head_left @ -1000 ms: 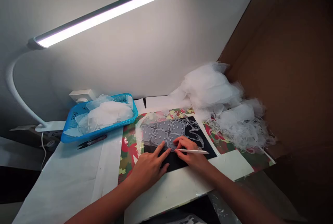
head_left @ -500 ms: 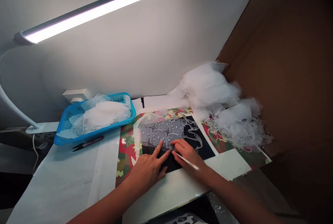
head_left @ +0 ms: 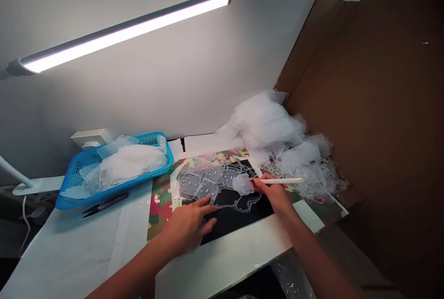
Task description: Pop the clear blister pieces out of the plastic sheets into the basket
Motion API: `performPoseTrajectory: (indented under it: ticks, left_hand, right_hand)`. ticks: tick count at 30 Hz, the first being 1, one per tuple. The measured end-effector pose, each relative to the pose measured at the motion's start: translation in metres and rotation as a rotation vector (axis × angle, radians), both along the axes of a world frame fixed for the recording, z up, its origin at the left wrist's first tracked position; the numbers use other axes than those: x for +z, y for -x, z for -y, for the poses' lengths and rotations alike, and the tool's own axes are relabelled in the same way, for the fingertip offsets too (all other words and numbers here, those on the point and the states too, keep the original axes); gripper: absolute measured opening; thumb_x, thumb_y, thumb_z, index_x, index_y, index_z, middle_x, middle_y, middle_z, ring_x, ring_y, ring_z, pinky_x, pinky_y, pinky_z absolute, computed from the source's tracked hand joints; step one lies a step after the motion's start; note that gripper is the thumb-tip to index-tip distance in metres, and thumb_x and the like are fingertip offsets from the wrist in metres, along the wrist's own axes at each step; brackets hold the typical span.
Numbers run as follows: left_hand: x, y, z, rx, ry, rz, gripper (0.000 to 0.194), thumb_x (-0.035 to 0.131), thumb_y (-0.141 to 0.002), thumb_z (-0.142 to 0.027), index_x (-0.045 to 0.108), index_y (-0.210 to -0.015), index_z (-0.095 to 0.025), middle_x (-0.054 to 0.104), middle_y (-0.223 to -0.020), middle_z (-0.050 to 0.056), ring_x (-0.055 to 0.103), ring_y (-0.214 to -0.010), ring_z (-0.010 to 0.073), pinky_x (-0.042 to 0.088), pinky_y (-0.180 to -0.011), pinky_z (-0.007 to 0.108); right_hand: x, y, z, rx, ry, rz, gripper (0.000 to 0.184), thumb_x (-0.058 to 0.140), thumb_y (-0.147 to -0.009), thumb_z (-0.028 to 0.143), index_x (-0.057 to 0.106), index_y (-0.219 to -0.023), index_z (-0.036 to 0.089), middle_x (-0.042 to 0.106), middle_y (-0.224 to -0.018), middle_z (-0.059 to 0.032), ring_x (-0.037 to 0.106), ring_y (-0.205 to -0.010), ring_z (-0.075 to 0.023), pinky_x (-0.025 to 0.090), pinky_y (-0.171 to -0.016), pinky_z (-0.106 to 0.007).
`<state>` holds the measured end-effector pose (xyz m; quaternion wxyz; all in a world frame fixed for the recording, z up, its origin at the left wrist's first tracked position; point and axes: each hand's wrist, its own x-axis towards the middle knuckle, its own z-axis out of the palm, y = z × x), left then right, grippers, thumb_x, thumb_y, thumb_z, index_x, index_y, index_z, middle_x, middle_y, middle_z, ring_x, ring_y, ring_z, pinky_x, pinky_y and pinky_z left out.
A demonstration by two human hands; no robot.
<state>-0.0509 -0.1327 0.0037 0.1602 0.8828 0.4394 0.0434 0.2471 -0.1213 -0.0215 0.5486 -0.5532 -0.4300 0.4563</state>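
Well, the right hand (head_left: 274,198) gripped a white stylus (head_left: 280,181) and a clear plastic scrap (head_left: 243,184), the left hand (head_left: 185,227) spread open, a black mat (head_left: 239,229) below, a cardboard wall (head_left: 364,90) beyond.

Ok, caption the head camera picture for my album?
Right hand holds a white stylus; left hand touches clear plastic sheet.

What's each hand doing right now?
Left hand: open, holding nothing.
Right hand: closed, holding a white stylus and a clear plastic scrap.
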Motion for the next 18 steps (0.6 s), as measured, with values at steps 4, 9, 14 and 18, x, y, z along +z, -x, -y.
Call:
performPoseTrajectory:
  ticks: [4, 9, 14, 18]
  left_hand:
    - [0.011, -0.027, -0.022, 0.021, -0.117, 0.032, 0.037, 0.04, -0.097, -0.041, 0.065, -0.123, -0.031, 0.06, -0.133, 0.007, 0.071, -0.083, 0.0246, 0.052, -0.067, 0.033]
    - [-0.006, -0.062, -0.018, -0.144, -0.141, -0.086, 0.055, 0.055, -0.09, -0.046, 0.046, -0.143, -0.036, 0.039, -0.152, 0.016, 0.072, -0.076, 0.0285, 0.053, -0.062, 0.037]
    - [-0.013, -0.067, -0.01, -0.195, -0.152, -0.161, 0.054, 0.05, -0.093, -0.046, 0.041, -0.146, -0.037, 0.032, -0.154, 0.022, 0.072, -0.074, 0.0336, 0.053, -0.059, 0.043]
    - [-0.009, -0.068, -0.009, -0.195, -0.103, -0.15, 0.054, 0.054, -0.092, -0.045, 0.041, -0.144, -0.044, 0.026, -0.156, 0.023, 0.072, -0.071, 0.0324, 0.053, -0.06, 0.043]
  right_hand:
    - [-0.002, 0.018, 0.005, 0.002, 0.038, 0.067, 0.035, 0.075, -0.071, 0.054, 0.059, -0.073, 0.022, 0.071, -0.088, -0.0021, 0.067, -0.078, -0.0216, 0.055, -0.079, -0.038]
    - [0.007, 0.018, 0.0, 0.039, 0.033, 0.079, 0.036, 0.075, -0.069, 0.054, 0.059, -0.07, 0.022, 0.071, -0.092, -0.0029, 0.064, -0.08, -0.0201, 0.052, -0.075, -0.033]
    - [0.01, 0.019, -0.002, 0.13, 0.035, 0.165, 0.035, 0.071, -0.074, 0.053, 0.055, -0.069, 0.022, 0.068, -0.078, 0.0003, 0.062, -0.072, -0.0172, 0.05, -0.069, -0.03]
    - [0.013, -0.013, -0.014, -0.114, -0.031, 0.197, 0.037, 0.075, -0.071, 0.052, 0.055, -0.066, 0.021, 0.059, -0.059, 0.0039, 0.056, -0.058, -0.0149, 0.047, -0.058, -0.028]
